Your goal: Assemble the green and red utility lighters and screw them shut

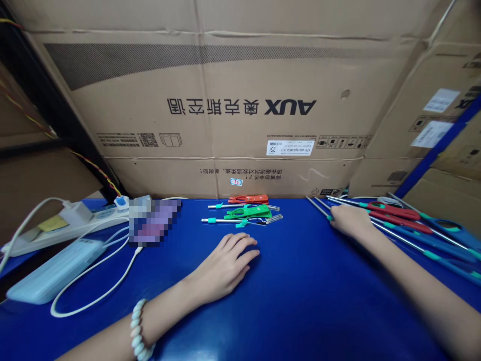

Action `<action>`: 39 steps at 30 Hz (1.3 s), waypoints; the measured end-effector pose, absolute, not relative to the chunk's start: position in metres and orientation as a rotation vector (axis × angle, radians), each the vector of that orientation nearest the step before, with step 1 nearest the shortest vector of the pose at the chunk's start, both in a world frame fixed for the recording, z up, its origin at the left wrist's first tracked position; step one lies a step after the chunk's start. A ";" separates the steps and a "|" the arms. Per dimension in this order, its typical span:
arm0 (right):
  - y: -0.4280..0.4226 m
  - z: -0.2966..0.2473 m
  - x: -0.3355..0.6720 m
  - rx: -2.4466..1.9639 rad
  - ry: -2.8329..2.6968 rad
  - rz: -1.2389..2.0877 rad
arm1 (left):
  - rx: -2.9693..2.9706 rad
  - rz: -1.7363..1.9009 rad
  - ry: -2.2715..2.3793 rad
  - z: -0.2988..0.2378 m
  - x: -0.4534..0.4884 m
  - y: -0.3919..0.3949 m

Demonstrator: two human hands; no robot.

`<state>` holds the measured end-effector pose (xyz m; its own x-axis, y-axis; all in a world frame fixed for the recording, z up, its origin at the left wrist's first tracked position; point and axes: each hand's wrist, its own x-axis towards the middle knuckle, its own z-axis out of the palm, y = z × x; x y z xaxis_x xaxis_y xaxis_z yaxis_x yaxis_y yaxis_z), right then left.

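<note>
Left hand (pixel 227 268): is resting palm down at the blue table (pixel 300 311), its fingers lying loosely apart.
Right hand (pixel 351 220): is bending over the metal rods (pixel 398 234); whether the fingers are gripping one, I cannot tell.
Red-handled tools (pixel 402 218): are lying just beside this hand, blue-handled tools (pixel 447 250) lying farther right.
Green clip (pixel 248 211): is lying beyond the left hand, the red clip (pixel 250 199) lying just behind it.

Along my tabletop's (pixel 285 301) far edge I read, upside down, "AUX 奥克斯空调" on the cardboard (pixel 330 120), "KFR" on its white label (pixel 290 148), and "谢谢您!" lower.
</note>
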<state>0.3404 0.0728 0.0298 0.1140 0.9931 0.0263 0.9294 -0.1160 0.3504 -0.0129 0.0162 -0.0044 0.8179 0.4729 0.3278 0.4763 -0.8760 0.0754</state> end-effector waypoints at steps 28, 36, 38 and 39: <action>0.060 -0.028 0.268 1.423 3.251 0.242 | -2.851 -0.640 -1.144 -0.016 -0.019 0.089; 0.061 -0.029 0.271 1.511 3.188 0.184 | -2.879 -0.653 -1.156 -0.021 0.003 0.108; 0.060 -0.027 0.270 1.475 3.221 0.174 | -2.889 -0.652 -1.153 -0.020 0.000 0.103; 0.059 -0.025 0.270 1.445 3.240 0.176 | -2.894 -0.648 -1.152 -0.019 -0.002 0.099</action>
<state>0.2697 0.0588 -0.0254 -0.5997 0.6918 0.4022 0.7312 0.6779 -0.0758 -0.0023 0.0995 -0.0187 0.6547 0.6668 0.3560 0.6505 -0.7369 0.1840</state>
